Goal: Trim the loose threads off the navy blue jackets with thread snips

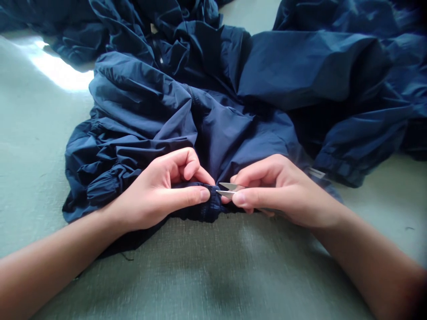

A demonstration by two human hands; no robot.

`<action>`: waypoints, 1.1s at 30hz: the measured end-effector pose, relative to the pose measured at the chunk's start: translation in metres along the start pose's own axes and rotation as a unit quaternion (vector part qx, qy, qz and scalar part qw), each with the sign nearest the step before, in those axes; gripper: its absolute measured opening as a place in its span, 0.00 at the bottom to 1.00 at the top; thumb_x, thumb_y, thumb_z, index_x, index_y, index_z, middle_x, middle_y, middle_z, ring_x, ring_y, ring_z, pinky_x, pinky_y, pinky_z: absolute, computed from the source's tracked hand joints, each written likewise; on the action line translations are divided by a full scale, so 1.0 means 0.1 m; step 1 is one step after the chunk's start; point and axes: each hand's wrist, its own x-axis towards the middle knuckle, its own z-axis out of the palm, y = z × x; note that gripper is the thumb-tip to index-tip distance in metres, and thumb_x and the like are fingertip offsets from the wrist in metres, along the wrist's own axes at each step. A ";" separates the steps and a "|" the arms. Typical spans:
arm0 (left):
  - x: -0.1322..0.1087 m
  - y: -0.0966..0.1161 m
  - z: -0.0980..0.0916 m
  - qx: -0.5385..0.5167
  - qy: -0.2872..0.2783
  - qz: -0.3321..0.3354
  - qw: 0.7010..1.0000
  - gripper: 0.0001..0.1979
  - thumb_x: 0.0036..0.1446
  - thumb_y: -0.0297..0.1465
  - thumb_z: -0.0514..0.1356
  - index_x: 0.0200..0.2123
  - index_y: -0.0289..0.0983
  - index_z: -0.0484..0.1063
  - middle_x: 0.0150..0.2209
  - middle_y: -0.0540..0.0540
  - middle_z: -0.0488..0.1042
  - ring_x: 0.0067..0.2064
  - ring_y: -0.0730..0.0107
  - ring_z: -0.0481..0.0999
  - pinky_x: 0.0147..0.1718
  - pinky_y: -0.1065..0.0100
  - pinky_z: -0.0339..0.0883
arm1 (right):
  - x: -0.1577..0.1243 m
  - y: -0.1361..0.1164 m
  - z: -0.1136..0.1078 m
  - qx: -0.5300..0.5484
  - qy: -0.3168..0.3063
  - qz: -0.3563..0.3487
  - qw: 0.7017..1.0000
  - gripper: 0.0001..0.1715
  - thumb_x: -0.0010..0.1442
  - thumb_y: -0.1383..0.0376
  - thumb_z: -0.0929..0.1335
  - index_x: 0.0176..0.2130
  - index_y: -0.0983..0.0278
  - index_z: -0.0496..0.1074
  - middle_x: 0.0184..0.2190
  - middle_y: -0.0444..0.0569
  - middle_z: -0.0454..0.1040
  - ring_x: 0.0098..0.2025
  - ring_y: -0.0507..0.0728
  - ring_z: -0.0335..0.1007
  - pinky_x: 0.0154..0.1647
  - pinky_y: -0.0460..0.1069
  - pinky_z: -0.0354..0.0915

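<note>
A navy blue garment (pixel 230 129) of thin, crinkled fabric lies bunched in front of me. My left hand (pixel 176 186) pinches its gathered, elasticated edge (pixel 211 209) between thumb and forefinger. From the right, my right hand (pixel 270 186) holds small metal thread snips (pixel 227 193). Their two pointed blades are slightly apart and point left, with the tips at the gathered edge beside my left thumb. Most of the snips' handle is hidden inside my right hand.
More navy garments (pixel 310 66) are heaped behind and to the right. Everything lies on a pale green, cloth-like table surface (pixel 213 275). A loose dark thread (pixel 127 257) rests near the front left, and bright light falls on the table at upper left.
</note>
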 end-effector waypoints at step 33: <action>0.01 0.01 0.01 -0.013 -0.008 0.004 1.000 0.20 0.64 0.24 0.71 0.34 0.39 0.60 0.42 0.49 0.84 0.44 0.70 0.86 0.41 0.75 0.76 | 0.02 0.04 0.00 0.016 -0.001 -0.010 1.000 0.11 0.61 0.61 0.78 0.31 0.67 0.84 0.21 0.43 0.72 0.20 0.46 0.59 0.17 0.43 0.50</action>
